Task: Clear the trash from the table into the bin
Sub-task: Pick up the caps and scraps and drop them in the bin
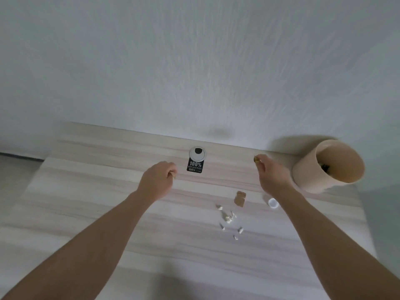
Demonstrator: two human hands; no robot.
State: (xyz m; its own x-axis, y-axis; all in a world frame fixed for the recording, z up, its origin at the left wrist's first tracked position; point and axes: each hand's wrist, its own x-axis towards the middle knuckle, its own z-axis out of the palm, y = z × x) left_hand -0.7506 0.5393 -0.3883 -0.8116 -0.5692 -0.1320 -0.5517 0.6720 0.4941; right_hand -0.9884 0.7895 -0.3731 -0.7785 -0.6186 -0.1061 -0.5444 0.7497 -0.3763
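A beige round bin [311,176] stands at the table's back right, with dark scraps inside. My right hand [272,172] hovers left of it, fingers pinched on a small yellowish scrap [256,159]. My left hand [158,180] is over the table's middle, fingers curled around a small brownish bit that barely shows at the fingertips. Between my forearms lie a brown cardboard piece [240,198], several white paper scraps [228,218] and a white bottle cap [273,203], partly hidden by my right forearm.
The pale wood-grain table [86,202] meets a white wall at the back. A white cable grommet [197,153] with a black "100%" label [194,167] sits near the back edge. The table's left edge drops to the floor.
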